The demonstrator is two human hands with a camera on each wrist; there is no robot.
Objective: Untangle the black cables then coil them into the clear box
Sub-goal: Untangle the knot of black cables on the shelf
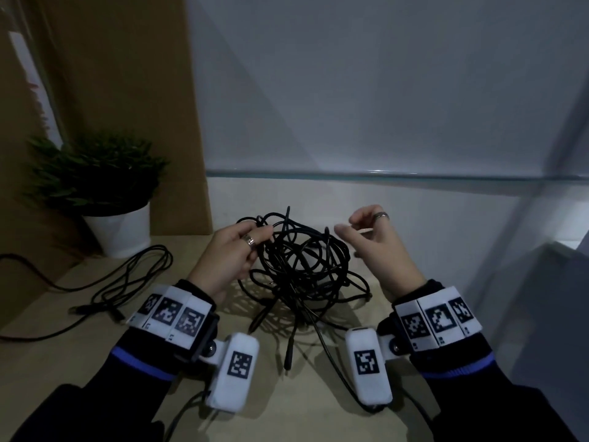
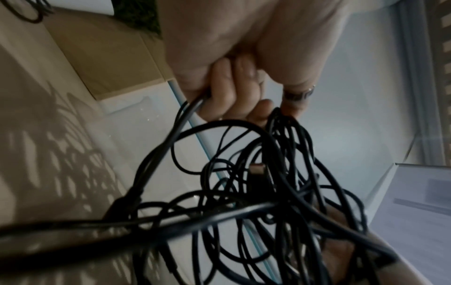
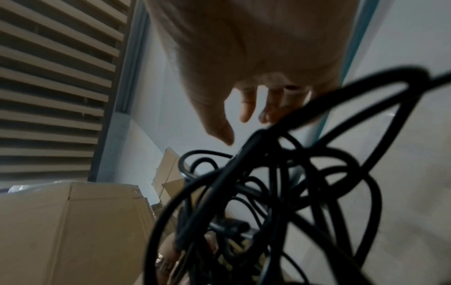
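A tangle of black cables (image 1: 296, 266) hangs over the light wooden table, with its lower loops and plug ends trailing on the tabletop. My left hand (image 1: 251, 242) grips several strands at the tangle's upper left and holds it up. In the left wrist view the fingers (image 2: 234, 92) curl round the cables (image 2: 256, 183). My right hand (image 1: 357, 228) hovers just right of the tangle with loose, slightly bent fingers and holds nothing. The right wrist view shows those fingers (image 3: 246, 108) spread above the cable loops (image 3: 280, 183). The clear box (image 1: 382, 175) stands right behind the tangle.
A potted plant (image 1: 105, 193) in a white pot sits at the back left, in front of a cardboard sheet (image 1: 127, 90). Another black cable (image 1: 127, 282) lies loose on the table to the left. A grey box (image 1: 557, 282) stands at the right.
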